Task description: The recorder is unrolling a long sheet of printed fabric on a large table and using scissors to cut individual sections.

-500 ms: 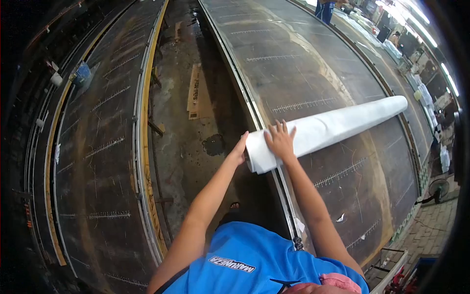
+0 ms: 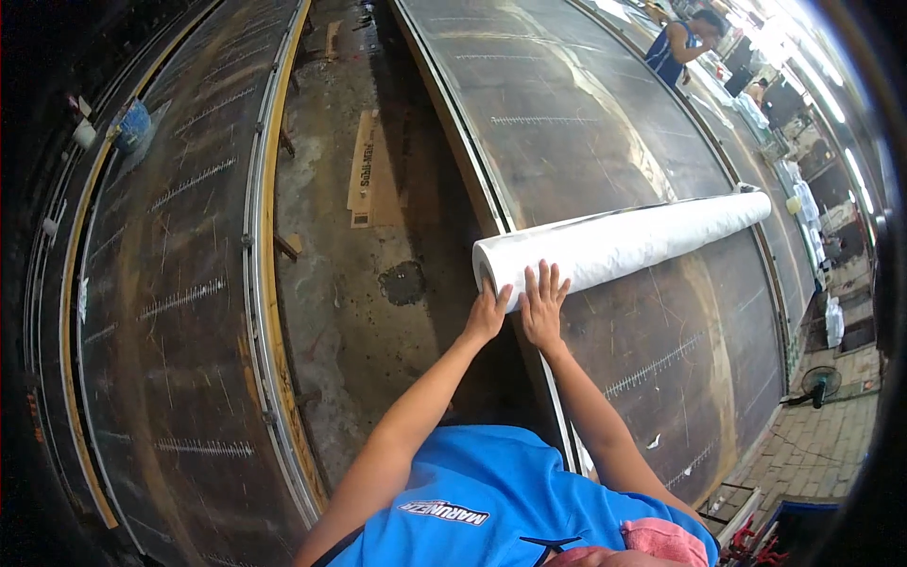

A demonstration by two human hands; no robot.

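Both hands flat, fingers spread: left hand (image 2: 487, 317), right hand (image 2: 542, 307) pressing roll (image 2: 624, 244) end, frame centre, steadying it at surface (image 2: 586, 123) edge.

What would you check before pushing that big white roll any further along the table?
1. Left hand on the white roll: ok, at its near end.
2. Right hand on the roll: ok, flat, fingers spread.
3. Roll fully on the long table: not ok, near end overhangs the edge.
4. Table ahead free of clutter: ok.
5. Person in a blue top away from the roll: ok.
6. Roll wound tight: cannot tell.
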